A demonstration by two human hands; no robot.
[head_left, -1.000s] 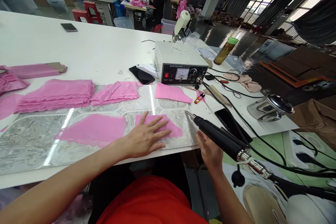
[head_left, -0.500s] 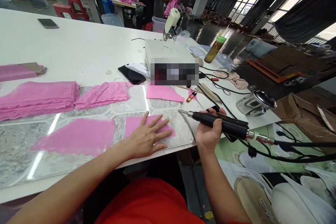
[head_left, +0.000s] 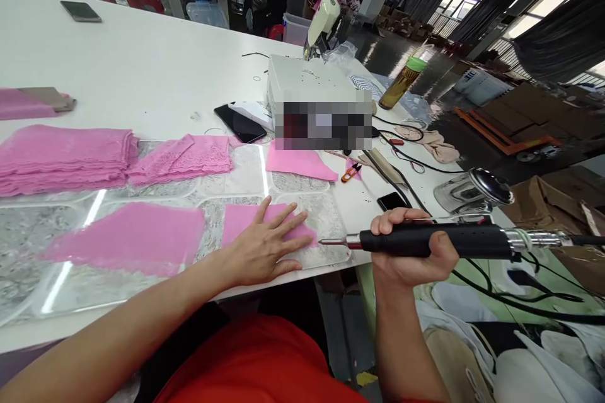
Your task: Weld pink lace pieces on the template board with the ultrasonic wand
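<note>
My left hand lies flat with fingers spread on a small pink fabric piece on the clear mat. My right hand is wrapped round the black handle of a corded cutting tool, held level just off the table's front edge. Its metal tip points left and sits at the right end of the pink piece. A larger pink fabric piece lies to the left of my left hand.
A white control box stands behind, with another pink piece, orange snips and a phone near it. Stacks of pink lace lie at left. A metal lid and cables sit right. People stand far back.
My right hand has raised and swung the tool from a slanted hold to level, bringing its tip to the pink piece's right end. My left hand has stayed flat on the fabric.
</note>
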